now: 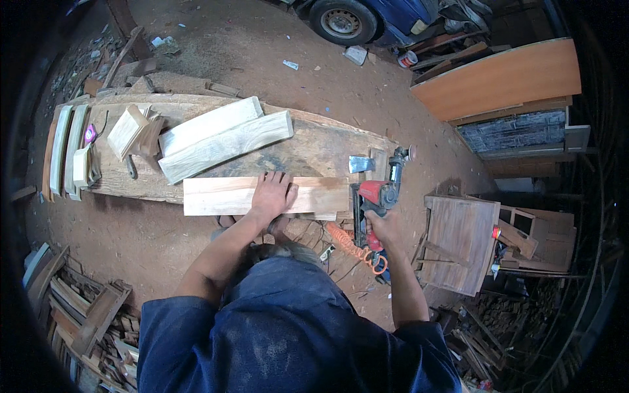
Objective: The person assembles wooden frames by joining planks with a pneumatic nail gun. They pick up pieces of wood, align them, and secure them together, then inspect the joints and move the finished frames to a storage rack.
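Note:
My left hand lies flat with its fingers spread on a pale wooden board along the near edge of the bench. My right hand is wrapped round the handle of a red and black nail gun, which stands at the board's right end. Whether its tip touches the board I cannot tell. An orange coiled air hose hangs below the gun. Behind the near board, two more pale boards lie slanted, one partly over the other, on the thick wooden slab bench.
Stacked wood pieces, a purple tape measure and curved strips lie on the bench's left. A shiny metal piece and what looks like a grinder are at its right end. A wooden cabinet stands right; a blue vehicle is beyond.

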